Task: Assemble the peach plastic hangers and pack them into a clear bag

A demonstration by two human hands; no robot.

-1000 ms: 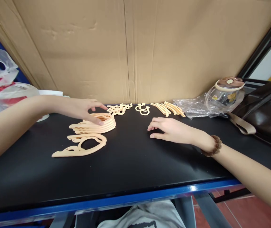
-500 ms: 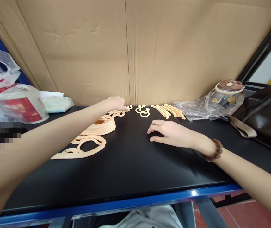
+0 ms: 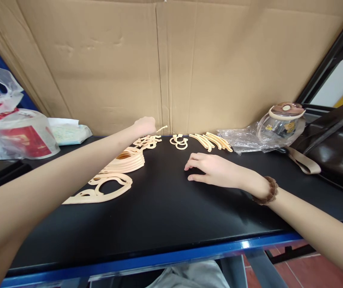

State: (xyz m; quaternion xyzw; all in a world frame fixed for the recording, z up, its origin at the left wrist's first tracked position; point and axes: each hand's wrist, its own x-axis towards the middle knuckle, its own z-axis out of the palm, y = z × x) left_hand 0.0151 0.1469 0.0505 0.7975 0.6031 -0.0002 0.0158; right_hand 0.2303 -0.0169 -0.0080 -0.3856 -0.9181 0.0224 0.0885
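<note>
My left hand (image 3: 145, 125) is raised slightly over a pile of small cream plastic pieces (image 3: 149, 142) at the back of the table. Its fingers are closed on a thin cream plastic piece (image 3: 163, 128), whose end sticks out to the right. Below that arm lie a stack of cream folding hangers (image 3: 129, 164) and one more cream hanger (image 3: 114, 196), partly hidden by the forearm. My right hand (image 3: 207, 168) hovers over the black tabletop with fingers curved and apart, holding nothing. Beyond it are several cream hooks (image 3: 181, 146) and curved cream strips (image 3: 207, 142).
At left stand a plastic bag (image 3: 24, 134) with a white and red container, a soft packet (image 3: 71, 132) and a black device (image 3: 0, 172). On the right are clear plastic wrap (image 3: 240, 140), a transparent cup (image 3: 282, 124) and a dark bag (image 3: 339, 148). Cardboard (image 3: 114, 60) walls the back.
My left hand has lifted a little from the pile and now shows a thin cream piece in its fingers. My right hand has stayed almost still; the view shifted slightly.
</note>
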